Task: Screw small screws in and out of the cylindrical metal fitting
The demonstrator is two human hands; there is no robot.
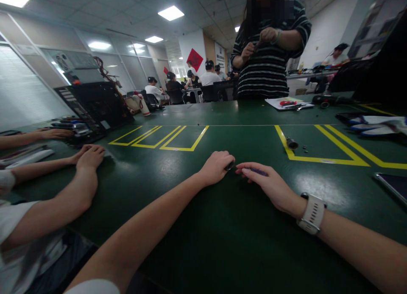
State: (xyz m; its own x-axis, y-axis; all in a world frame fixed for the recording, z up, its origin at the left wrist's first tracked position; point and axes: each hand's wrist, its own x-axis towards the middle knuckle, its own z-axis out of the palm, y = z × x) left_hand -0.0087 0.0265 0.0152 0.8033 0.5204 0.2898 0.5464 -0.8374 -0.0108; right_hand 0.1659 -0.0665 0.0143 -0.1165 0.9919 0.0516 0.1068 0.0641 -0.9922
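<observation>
The left hand (217, 166) lies knuckles-up on the green table (222, 226), fingers curled down over a small dark piece at its tips; whether it pinches that piece or only rests on it cannot be told, since the fingers hide it. The right hand (270, 186), with a white watch (312, 213) on its wrist, lies flat and nearly open, fingers stretched toward the left hand, pressing down a thin purple-blue tool (258, 172) (a pen or small driver, too slim to name). The tool lies on the table under those fingers, its long axis running roughly left to right, one end pointing at the left hand's fingertips; the two hands almost touch there, which probably keeps the tool and the dark piece from rolling while they are brought together. Beyond the hands, a short dark cylinder (291, 144) and a few tiny bits lie on a yellow tape line (318, 159), well apart from the tool. To the far left, other people's hands (90, 156) rest on the table near an opened black computer case (95, 105). Across the table a person in a striped top (267, 69) stands working something small between both hands, with a sheet and red-handled tools (288, 103) just beside.
</observation>
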